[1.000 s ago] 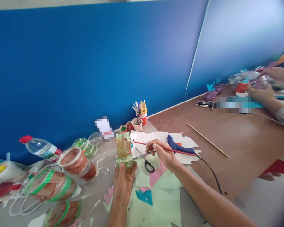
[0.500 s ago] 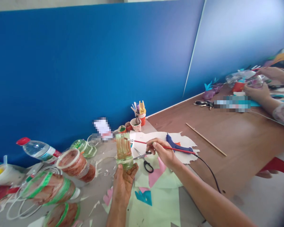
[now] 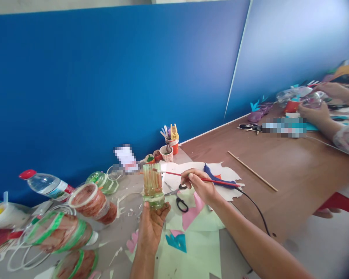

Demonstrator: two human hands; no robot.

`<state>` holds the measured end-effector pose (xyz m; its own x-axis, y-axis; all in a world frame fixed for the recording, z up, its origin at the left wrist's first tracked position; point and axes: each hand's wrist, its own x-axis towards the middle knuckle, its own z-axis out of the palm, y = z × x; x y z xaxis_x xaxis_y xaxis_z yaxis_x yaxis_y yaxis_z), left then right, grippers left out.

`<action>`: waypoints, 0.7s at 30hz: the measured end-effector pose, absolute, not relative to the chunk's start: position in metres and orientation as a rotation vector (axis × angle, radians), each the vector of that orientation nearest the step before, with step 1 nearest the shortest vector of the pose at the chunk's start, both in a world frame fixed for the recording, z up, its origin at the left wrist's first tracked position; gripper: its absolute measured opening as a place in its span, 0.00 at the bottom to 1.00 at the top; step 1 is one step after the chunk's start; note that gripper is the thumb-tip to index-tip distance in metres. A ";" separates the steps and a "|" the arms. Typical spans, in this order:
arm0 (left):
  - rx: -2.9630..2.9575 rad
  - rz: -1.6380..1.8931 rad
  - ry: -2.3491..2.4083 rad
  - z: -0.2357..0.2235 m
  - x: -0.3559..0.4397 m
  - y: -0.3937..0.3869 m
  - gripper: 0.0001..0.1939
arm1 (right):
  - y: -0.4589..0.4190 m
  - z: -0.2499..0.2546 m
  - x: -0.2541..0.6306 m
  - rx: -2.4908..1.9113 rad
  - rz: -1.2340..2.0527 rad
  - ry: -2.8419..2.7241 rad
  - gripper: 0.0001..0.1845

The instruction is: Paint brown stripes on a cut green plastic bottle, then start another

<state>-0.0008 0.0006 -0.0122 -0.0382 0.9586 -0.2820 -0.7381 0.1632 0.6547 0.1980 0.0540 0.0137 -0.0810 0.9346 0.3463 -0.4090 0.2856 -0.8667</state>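
My left hand (image 3: 154, 221) grips the base of a clear greenish plastic bottle piece (image 3: 153, 186), held upright and streaked with brown paint. In my right hand (image 3: 199, 184) is a thin red paintbrush (image 3: 173, 174), its tip at the upper part of the bottle piece. Beneath my hands lie black-handled scissors (image 3: 182, 204) and pale green paper (image 3: 196, 248) with pink and blue scraps. A blue glue gun (image 3: 219, 177) rests on white paper (image 3: 174, 168) behind my right hand. Small paint cups (image 3: 166, 153) stand beyond the bottle piece.
Brown-painted containers (image 3: 94, 203) and a red-capped water bottle (image 3: 50, 185) are on the left. A wooden stick (image 3: 252, 171) lies on the brown table (image 3: 293, 162). At far right, another person's hands (image 3: 318, 112) hold a clear plastic piece. A blue partition (image 3: 104, 77) stands behind.
The bottle piece has turned slightly in my left hand, showing less brown on its face. My right hand and the brush have barely moved.
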 end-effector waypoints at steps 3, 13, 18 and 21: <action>0.342 1.433 0.807 -0.007 0.003 -0.002 0.21 | 0.055 0.014 0.200 -0.611 1.261 -1.196 0.12; 0.341 1.433 0.807 -0.005 0.005 -0.003 0.19 | 0.055 0.015 0.205 -0.611 1.209 -1.214 0.12; 0.332 1.441 0.819 -0.006 0.004 -0.001 0.17 | 0.056 0.017 0.208 -0.621 1.218 -1.235 0.11; 0.338 1.433 0.824 -0.004 0.004 -0.001 0.18 | 0.056 0.016 0.209 -0.623 1.198 -1.177 0.12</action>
